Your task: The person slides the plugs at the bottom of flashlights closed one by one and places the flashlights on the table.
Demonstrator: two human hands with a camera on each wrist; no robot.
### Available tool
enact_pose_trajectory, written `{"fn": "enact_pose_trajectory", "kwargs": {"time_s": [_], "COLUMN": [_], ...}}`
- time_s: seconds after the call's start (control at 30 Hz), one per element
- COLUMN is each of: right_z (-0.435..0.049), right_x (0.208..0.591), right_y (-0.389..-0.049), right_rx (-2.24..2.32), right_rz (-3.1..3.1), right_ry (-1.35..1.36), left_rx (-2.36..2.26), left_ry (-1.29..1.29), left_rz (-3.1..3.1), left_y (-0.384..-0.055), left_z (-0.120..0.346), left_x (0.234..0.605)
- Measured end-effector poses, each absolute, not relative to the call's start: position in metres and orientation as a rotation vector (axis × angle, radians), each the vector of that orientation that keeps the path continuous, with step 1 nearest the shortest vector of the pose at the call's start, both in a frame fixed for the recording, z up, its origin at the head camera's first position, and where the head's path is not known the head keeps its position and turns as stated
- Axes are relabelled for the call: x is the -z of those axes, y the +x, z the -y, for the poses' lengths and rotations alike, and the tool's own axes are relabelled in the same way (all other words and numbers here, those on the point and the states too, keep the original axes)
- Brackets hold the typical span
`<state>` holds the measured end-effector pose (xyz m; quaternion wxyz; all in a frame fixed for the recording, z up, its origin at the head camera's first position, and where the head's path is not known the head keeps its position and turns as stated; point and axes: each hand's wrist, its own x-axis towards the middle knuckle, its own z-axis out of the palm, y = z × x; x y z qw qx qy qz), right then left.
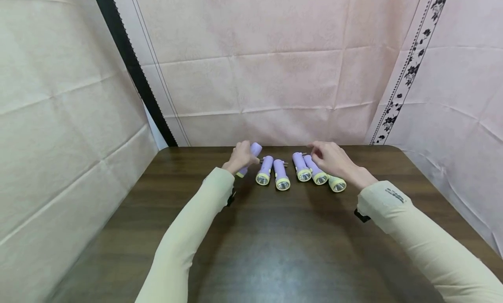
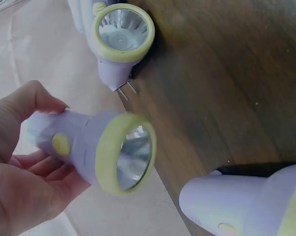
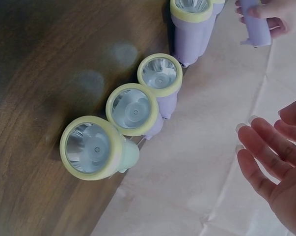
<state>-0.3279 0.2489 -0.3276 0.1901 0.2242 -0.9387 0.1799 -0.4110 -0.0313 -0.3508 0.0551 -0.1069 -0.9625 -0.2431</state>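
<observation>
My left hand (image 1: pixel 237 160) grips a purple flashlight (image 2: pixel 84 137) with a yellow rim, fingers and thumb around its body. It is held tilted over the back of the table, lens facing toward me. Two more purple flashlights, one (image 1: pixel 267 164) beside the other (image 1: pixel 280 168), lie just to the right of that hand. Over the right-hand group hovers my right hand (image 1: pixel 334 160), holding nothing, its fingers loosely bent in the right wrist view. Below it lie two purple flashlights (image 1: pixel 300 161) (image 3: pixel 133 109) side by side and a pale green flashlight (image 3: pixel 130 153), partly hidden by the hand in the head view.
The dark wooden table (image 1: pixel 255 242) ends just behind the flashlights, where a pale cloth (image 1: pixel 255 84) hangs. More cloth (image 1: pixel 59 119) hangs on the left side. Metal plug pins (image 2: pixel 127 90) stick out from one flashlight. Both wrists wear black straps.
</observation>
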Motion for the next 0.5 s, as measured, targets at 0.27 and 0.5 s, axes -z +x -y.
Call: {"fn": "enact_pose_trajectory", "kwargs": {"time_s": [0.27,0.5], "right_z": [-0.246,-0.245], "right_x": [0.33,0.335], "right_y": [-0.327,-0.328], "right_rx": [-0.525,-0.523], "right_rz": [2.606,2.586], "right_ry": [0.658,0.709], "left_rx": [0.91,1.153], "left_ry": [-0.55,-0.811], "left_rz": [2.839,2.732], "left_y": [-0.409,-0.405], "left_z": [0.043,0.049], "left_x": [0.356,0.357]}}
